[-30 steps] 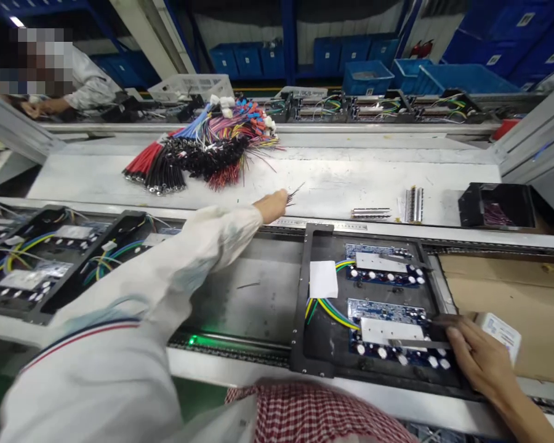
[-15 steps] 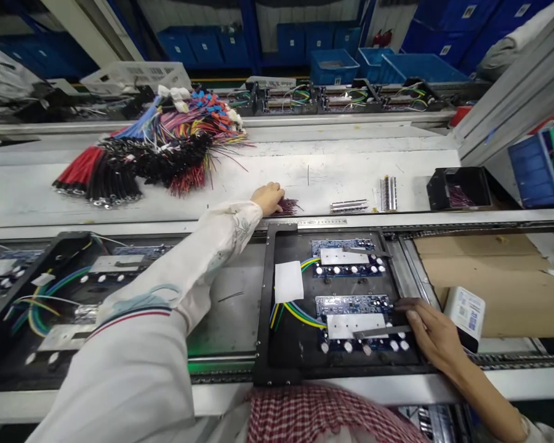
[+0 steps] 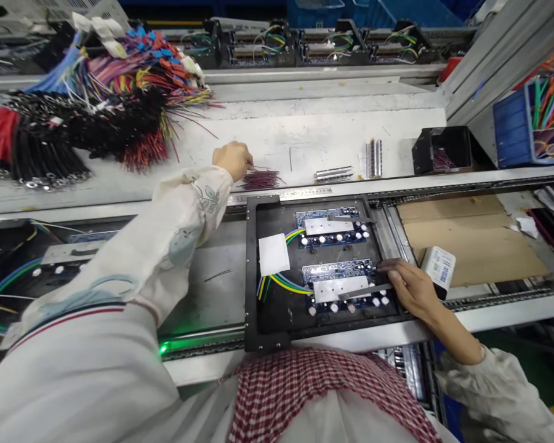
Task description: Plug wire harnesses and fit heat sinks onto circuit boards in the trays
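My left hand (image 3: 234, 161) is at the left end of a small pile of short dark red wires (image 3: 261, 179) on the white bench. Its fingers are closed, with a thin wire sticking out to the right. My right hand (image 3: 412, 288) is at the right side of a black tray (image 3: 281, 329), fingertips bent together beside the nearer circuit board (image 3: 337, 272). Whatever those fingertips grip is hidden. A second circuit board (image 3: 332, 226) lies behind it. Both carry metal plates under flat clips, and their blue, green and yellow leads run beneath a white square (image 3: 274, 255).
A large heap of wire harnesses (image 3: 106, 104) covers the bench at left. Silver pin strips (image 3: 333, 175) and a black bin (image 3: 442, 151) stand farther right. A white box-shaped device (image 3: 438, 268) is beside my right hand, near cardboard (image 3: 471, 240). Another loaded tray (image 3: 9, 246) sits left.
My left hand has drawn to the left across the wire pile, uncovering more of it, and a wire now shows at its fingers. My right hand stays beside the nearer board. The camera has tilted down.
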The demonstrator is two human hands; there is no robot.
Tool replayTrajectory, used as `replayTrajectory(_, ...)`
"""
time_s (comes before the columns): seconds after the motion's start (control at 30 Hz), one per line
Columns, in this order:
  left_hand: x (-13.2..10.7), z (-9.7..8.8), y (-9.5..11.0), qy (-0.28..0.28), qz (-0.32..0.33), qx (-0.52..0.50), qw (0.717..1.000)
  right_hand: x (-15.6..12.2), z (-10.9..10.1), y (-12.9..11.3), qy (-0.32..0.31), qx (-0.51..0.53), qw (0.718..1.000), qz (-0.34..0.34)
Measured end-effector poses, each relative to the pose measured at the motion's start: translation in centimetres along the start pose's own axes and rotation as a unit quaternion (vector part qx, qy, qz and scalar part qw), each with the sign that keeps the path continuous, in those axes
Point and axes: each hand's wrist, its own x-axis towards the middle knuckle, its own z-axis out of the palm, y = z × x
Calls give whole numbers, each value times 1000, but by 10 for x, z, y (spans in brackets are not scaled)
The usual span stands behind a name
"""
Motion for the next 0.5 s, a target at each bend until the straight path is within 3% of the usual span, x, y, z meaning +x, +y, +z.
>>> replayTrajectory(0.07,-20,-17,14,20,33,8,999,6,-12,-5,9,-34,999,27)
replayTrajectory(0.17,-70,-40,65,0,159,12,987,34,-26,-27,67,-44,995,60)
replayTrajectory(0.23,-107,-45,107,-61,327,9,943,60,-25,-46,7,7,1000,19)
replayTrajectory(0.3,-137,-39,142,-45,413,-35,909,83,-14,-63,-99,47,993,-42)
replayTrajectory(0.4,-159,-18,164,-21,356,-99,929,97,7,-74,-184,73,979,-47)
replayTrajectory(0.5,-164,3,163,-77,233,-232,941,94,17,-74,-196,88,977,7)
